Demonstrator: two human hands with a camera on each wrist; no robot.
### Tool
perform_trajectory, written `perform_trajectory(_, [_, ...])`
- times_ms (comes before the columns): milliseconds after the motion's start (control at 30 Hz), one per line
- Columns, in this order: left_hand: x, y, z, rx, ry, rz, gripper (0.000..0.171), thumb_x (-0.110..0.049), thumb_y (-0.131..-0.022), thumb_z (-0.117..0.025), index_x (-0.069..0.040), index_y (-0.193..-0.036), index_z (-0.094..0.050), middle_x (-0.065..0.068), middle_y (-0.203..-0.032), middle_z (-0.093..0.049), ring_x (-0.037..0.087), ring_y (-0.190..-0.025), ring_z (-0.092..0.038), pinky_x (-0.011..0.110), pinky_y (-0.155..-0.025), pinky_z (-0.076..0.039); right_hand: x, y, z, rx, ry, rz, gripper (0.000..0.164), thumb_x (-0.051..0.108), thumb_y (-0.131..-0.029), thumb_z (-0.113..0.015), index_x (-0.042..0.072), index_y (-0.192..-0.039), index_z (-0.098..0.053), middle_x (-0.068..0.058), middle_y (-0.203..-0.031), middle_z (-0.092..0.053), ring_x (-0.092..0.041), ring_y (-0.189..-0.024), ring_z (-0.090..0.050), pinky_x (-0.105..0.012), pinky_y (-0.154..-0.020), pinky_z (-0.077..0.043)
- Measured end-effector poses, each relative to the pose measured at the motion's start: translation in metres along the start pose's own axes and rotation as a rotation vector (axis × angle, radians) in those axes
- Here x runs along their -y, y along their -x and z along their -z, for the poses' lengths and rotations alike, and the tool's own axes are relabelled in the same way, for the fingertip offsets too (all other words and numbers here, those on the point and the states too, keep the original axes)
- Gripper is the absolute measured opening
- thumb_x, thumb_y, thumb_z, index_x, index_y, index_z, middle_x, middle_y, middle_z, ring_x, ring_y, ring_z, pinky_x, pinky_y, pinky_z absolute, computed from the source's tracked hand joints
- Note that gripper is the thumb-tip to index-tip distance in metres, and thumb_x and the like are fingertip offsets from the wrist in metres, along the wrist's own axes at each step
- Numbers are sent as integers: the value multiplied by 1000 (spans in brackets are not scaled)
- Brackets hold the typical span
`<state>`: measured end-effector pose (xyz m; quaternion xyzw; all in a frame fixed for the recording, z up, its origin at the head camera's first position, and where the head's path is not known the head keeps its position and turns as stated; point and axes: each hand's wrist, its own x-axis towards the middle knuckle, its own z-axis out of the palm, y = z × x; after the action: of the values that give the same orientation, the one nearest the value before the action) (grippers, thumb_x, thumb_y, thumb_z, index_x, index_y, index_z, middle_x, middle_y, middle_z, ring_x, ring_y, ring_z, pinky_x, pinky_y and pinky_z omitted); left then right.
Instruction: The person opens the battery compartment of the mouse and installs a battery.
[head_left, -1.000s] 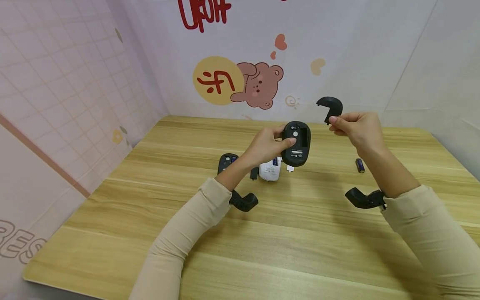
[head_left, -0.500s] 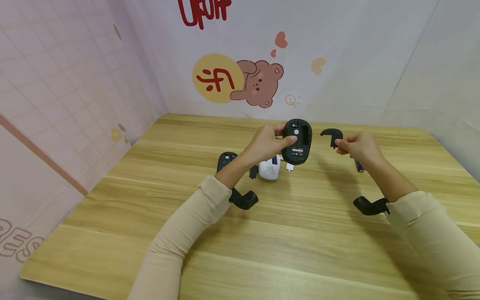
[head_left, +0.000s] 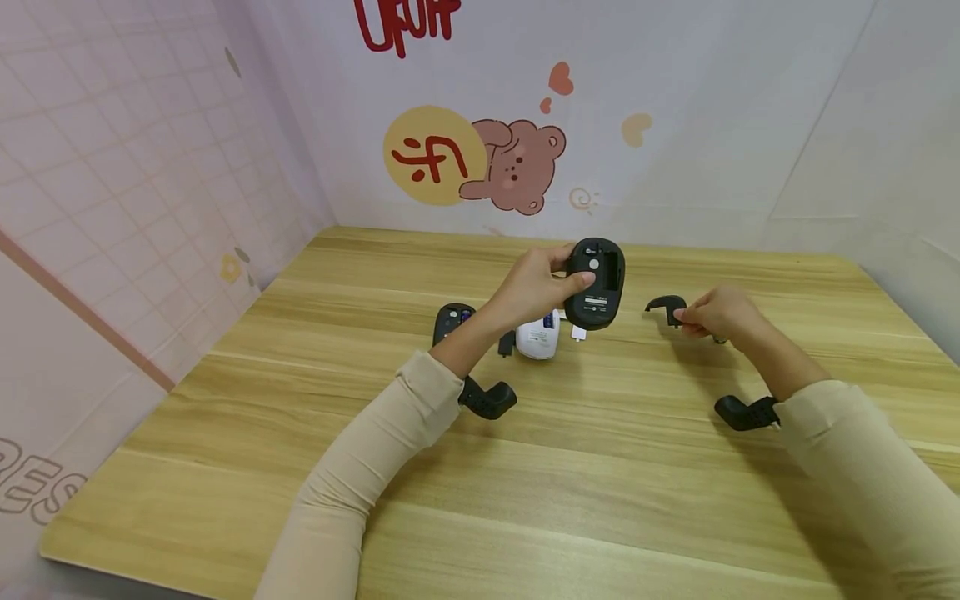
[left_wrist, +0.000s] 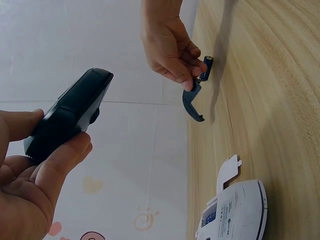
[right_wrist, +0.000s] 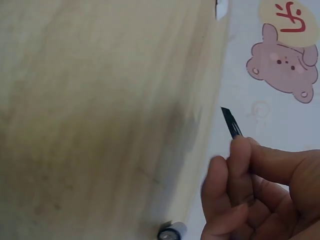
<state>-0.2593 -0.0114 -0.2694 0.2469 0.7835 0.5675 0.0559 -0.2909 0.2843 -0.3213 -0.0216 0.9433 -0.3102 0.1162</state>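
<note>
My left hand [head_left: 528, 287] grips a black computer mouse [head_left: 596, 296] above the table, underside toward the head camera, its battery slot bare. Between thumb and fingers my right hand [head_left: 720, 317] pinches a curved black battery cover [head_left: 666, 305], low over the table at the right. The left wrist view shows the mouse [left_wrist: 70, 112] edge-on and the cover [left_wrist: 191, 102] hanging from the right fingertips. A blue battery [left_wrist: 206, 68] lies on the table right by that hand; in the head view the hand mostly hides it.
A white mouse [head_left: 538, 340] lies underside up, a battery in its slot and a small white cover [head_left: 578, 332] to its right. To its left are a dark cover [head_left: 507, 343] and another black mouse [head_left: 448, 323], partly behind my left forearm. The patterned wall [head_left: 675, 183] stands behind the table.
My right hand has come down toward the table with the battery cover, now overlapping the battery in the head view. The left hand and its mouse have stayed nearly still.
</note>
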Motion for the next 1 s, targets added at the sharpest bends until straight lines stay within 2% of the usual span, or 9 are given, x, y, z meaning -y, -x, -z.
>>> perform_trajectory(100, [-1,0,0,0,-20,10,47,-12,-94,-60,-5,-138,-47,16,-120,-61,16,-86,-68,22,-69,-56,-2,-3,-2,62,-62,-24,33,18,-96,-55,-12,-94,-68,-3,-66,-68,-13,-57,-61,-25,-47,-39])
perform_trajectory(200, [-1,0,-1,6,-23,14,47,-12,-94,-60,-5,-139,-47,15,-121,-61,17,-87,-67,22,-70,-56,-5,-5,-2,99,-88,-45,30,16,-95,-55,-10,-89,-69,-1,-60,-65,-10,-51,-57,-21,-43,-35])
perform_trajectory(367, [-3,1,-3,15,-16,24,48,-11,-94,-59,-5,-139,-45,17,-122,-60,19,-88,-68,22,-70,-56,-7,-7,-2,149,-71,-68,29,18,-95,-57,-5,-84,-70,1,-57,-64,-9,-52,-59,-22,-45,-35])
perform_trajectory(533, [-5,2,-5,12,-24,20,47,-11,-94,-60,-4,-139,-46,16,-120,-61,18,-87,-68,21,-69,-56,-10,-10,-2,199,-59,-82,28,18,-94,-59,-6,-85,-70,1,-58,-64,-9,-54,-61,-22,-47,-37])
perform_trajectory(733, [-5,1,-6,-9,-38,7,47,-12,-93,-61,-2,-138,-47,18,-119,-61,17,-82,-68,22,-66,-56,-9,-11,-2,208,-49,-95,29,19,-94,-59,-6,-84,-69,1,-57,-64,-8,-51,-59,-22,-46,-37])
perform_trajectory(1000, [-4,2,-7,-10,-49,9,47,-12,-94,-60,-3,-138,-47,17,-118,-61,16,-82,-68,21,-67,-56,-9,-13,-3,205,-30,-120,28,20,-93,-60,-5,-83,-67,2,-57,-64,-7,-52,-59,-21,-48,-40])
